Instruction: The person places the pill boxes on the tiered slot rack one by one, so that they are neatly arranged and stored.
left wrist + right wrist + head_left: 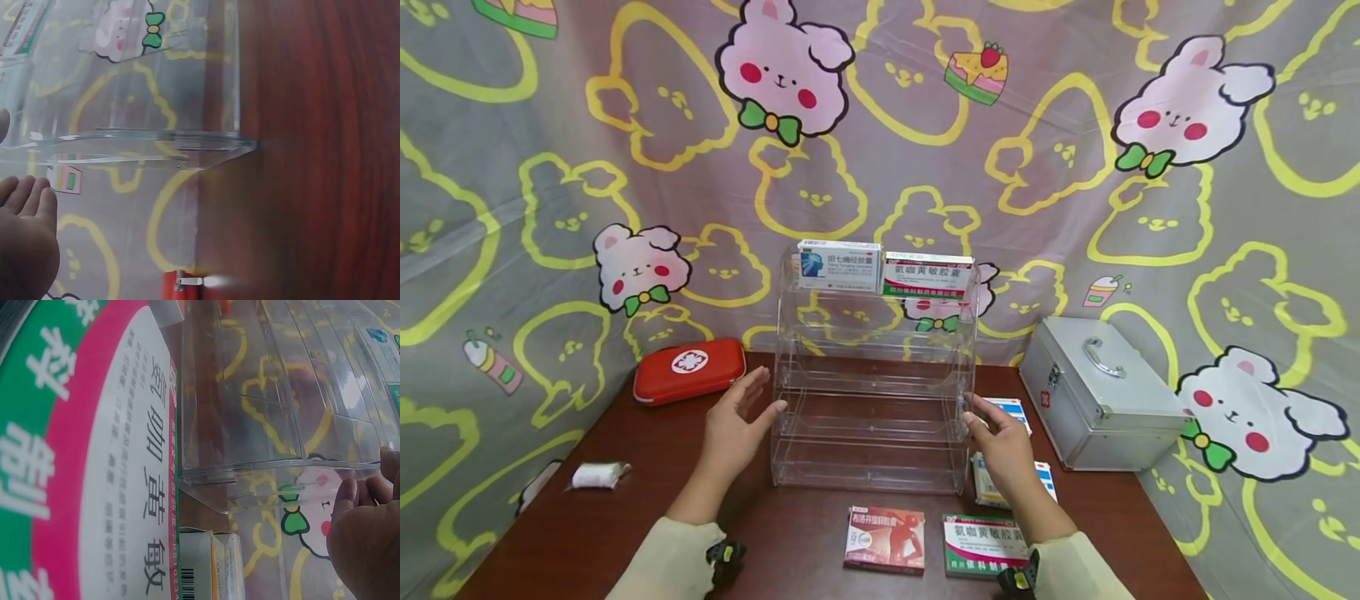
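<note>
A clear acrylic tiered display stand (868,430) stands upright on the table. Its top tier holds a white-and-blue medicine box (842,268) and a white, red and green medicine box (927,279); the lower tiers hold nothing. My left hand (733,433) is by the stand's left side, fingers loosely extended, thumb at the edge. At the right side my right hand (1003,446) has its thumb and fingertips close against the panel; actual contact is hard to tell. In the right wrist view, a green, pink and white box (119,456) fills the left part.
In front of the stand lie a red medicine box (884,540) and a green-and-white one (973,542). More boxes (1011,414) sit right of it, partly behind my right hand. A silver case (1101,392), a red zip case (688,371) and a white wrapped roll (598,476) flank the stand.
</note>
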The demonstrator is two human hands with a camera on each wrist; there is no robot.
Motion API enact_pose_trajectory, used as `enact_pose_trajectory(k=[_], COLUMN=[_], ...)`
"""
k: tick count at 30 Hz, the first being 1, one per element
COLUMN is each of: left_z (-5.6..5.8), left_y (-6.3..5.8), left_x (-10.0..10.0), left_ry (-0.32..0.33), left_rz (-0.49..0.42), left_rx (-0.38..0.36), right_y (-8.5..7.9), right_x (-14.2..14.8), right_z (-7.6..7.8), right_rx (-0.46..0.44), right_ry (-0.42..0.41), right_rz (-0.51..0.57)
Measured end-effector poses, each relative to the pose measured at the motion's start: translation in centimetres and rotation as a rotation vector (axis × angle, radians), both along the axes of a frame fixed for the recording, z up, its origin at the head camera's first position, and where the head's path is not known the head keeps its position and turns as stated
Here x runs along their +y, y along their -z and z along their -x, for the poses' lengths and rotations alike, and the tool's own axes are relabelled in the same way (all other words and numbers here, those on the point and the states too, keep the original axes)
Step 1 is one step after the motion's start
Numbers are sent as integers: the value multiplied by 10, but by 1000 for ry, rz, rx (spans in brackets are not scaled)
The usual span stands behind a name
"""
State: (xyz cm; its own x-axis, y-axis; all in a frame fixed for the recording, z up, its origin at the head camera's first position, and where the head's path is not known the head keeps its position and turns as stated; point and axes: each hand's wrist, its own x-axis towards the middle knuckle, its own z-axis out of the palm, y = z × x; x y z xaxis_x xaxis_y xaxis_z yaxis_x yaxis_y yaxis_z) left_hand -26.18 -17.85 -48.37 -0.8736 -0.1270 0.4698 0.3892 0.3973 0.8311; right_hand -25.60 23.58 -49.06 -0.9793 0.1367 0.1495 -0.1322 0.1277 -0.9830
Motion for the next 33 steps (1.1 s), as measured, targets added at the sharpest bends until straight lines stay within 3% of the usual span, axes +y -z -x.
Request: enact_pose_trajectory(k=[4,9,23,33], left_z=[8,11,11,11], left_y=[8,12,20,26], left_x=[2,8,19,21], left_ry=[72,112,62,40], left_rz=[-110,-210,-403,-427], left_rx=[-77,-124,-125,-107], right_y=[-1,-1,-1,-1], right_x=[-1,0,1,9], right_z=[0,1,1,0], right_rx=[8,1,-16,-10], right_ry=[-6,-7,-15,-46], right_rz=[19,15,5,-66])
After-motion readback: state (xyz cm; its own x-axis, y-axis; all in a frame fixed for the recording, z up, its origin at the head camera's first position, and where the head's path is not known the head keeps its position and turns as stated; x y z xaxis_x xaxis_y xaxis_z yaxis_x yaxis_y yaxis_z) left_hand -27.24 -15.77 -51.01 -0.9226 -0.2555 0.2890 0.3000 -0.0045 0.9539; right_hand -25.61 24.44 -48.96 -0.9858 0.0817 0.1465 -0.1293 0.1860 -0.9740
